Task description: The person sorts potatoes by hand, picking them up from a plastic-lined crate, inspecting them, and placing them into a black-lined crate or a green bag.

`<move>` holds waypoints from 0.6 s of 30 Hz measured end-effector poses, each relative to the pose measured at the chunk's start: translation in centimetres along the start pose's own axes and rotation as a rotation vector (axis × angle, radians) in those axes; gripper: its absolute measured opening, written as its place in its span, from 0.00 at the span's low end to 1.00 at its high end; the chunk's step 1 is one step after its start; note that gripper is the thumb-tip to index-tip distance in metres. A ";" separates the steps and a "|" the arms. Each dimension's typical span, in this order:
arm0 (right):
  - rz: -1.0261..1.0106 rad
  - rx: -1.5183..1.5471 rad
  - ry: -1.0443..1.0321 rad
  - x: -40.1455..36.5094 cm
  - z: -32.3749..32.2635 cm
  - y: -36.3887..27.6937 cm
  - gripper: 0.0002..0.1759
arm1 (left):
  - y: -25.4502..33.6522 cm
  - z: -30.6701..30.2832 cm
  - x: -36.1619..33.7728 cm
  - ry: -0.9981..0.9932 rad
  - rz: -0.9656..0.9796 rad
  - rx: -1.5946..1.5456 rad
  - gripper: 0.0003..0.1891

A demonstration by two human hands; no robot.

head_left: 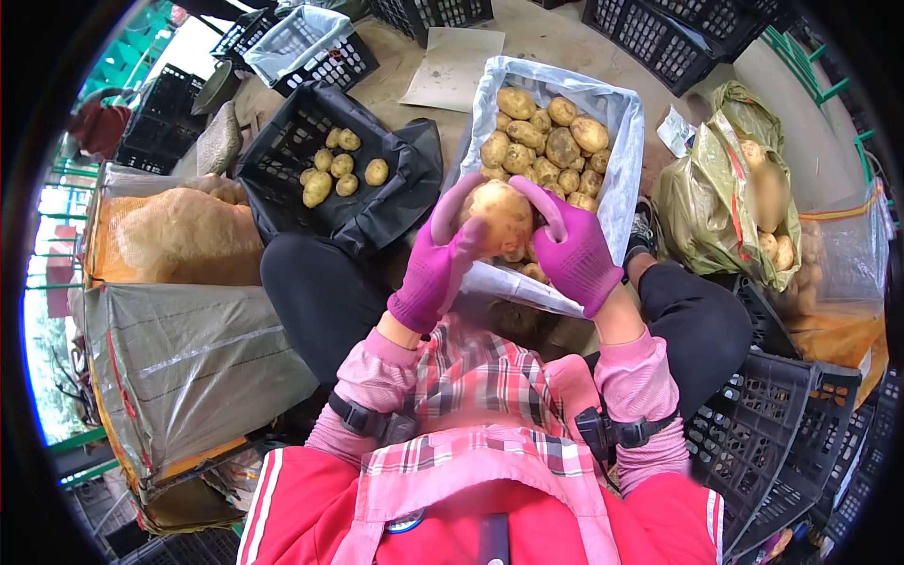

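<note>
Above the concrete floor (541,38), gloved hands (512,235) curl round a potato (496,218).

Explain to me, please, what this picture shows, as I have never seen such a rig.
There is no robot here: a seated person works by hand, and the single picture comes from a camera worn on their head, looking forward and down. Its wide lens bends the edges. The left hand in a purple glove and the right hand in a purple glove together hold a large tan potato. Beneath it, on the pale floor, stands a crate lined with whitish plastic, holding many brownish-yellow potatoes. To its left, a black plastic crate with a black liner holds a few smaller yellow potatoes.
</note>
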State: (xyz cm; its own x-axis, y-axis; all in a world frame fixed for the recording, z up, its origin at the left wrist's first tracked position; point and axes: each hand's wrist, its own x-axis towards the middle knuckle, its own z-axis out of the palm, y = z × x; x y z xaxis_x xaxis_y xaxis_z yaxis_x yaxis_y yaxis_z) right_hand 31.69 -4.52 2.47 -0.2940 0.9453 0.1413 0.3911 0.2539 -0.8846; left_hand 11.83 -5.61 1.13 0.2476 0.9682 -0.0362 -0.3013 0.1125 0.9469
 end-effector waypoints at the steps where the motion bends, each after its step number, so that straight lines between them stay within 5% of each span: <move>1: -0.016 0.034 0.008 0.0 0.0 0.3 0.34 | 0.1 0.1 0.0 0.001 0.003 -0.007 0.36; 6: -0.145 0.239 0.041 0.3 0.4 0.2 0.33 | 0.1 0.0 0.5 -0.002 0.046 0.044 0.33; 9: 0.051 0.385 0.034 0.3 1.3 -0.5 0.34 | -0.8 0.3 0.7 0.069 0.064 0.080 0.29; 18: 0.046 0.103 0.192 -0.2 3.0 1.7 0.40 | -2.6 2.3 2.6 0.203 0.109 0.386 0.20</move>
State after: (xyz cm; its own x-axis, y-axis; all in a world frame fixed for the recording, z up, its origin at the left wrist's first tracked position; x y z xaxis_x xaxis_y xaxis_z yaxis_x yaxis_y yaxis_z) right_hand 29.81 -4.92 -0.35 -0.1024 0.9795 0.1735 0.3058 0.1969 -0.9315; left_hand 15.43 -3.87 -0.73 0.0360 0.9983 0.0447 0.0593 -0.0468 0.9971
